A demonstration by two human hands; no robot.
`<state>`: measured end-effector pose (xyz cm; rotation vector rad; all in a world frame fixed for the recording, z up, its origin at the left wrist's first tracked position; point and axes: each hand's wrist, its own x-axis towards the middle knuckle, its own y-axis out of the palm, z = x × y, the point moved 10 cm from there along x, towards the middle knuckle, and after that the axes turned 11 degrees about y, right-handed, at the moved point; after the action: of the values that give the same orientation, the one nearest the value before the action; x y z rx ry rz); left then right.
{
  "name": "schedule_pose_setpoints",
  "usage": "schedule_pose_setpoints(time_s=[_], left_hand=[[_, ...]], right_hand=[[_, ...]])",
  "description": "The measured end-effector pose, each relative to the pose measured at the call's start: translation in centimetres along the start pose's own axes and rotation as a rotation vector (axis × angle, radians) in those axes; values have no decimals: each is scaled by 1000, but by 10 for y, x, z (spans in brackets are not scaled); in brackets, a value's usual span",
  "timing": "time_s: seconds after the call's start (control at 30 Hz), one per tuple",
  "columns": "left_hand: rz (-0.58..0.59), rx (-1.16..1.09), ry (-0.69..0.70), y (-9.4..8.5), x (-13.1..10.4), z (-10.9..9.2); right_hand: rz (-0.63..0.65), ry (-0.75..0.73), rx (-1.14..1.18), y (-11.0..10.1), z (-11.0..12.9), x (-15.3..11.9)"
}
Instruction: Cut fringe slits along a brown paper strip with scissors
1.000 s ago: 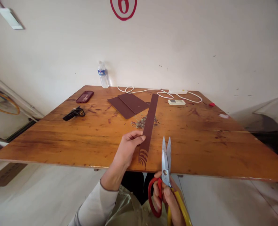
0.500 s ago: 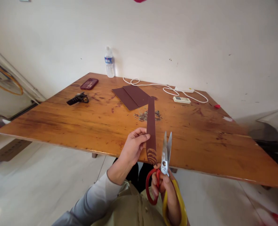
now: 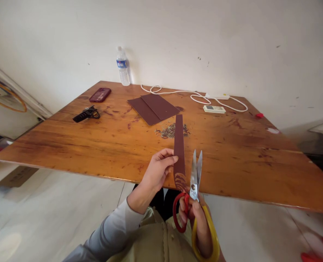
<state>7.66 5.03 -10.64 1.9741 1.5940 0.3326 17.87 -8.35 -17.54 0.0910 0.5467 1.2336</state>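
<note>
The strip point(image 3: 179, 145) was pinched by the left hand's point(image 3: 157, 171) fingers, the scissors point(image 3: 193, 191) gripped, blades point(image 3: 194, 169) parted, in the right hand point(image 3: 201, 222); for clean cuts, firm support near the slit end point(image 3: 180, 181) seemed needed.

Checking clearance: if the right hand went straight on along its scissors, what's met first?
Past bare tabletop, probably the left end of the pale device or the white cable just behind; the height of the scissors is unclear.
</note>
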Motion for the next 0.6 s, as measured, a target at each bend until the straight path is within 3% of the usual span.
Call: schedule_pose_setpoints(time_s=[0.27,0.43,0.6], left_hand=[[52,-111,-91,5,-1,7],[106,-89,-128,8,-6,5],[46,-12,-44,1,-6,0]], right_hand=[[-55,-77,-17,1,20,-8],[4,-94,-49,16,27,-8],[142,-24,39,34,24,-10]])
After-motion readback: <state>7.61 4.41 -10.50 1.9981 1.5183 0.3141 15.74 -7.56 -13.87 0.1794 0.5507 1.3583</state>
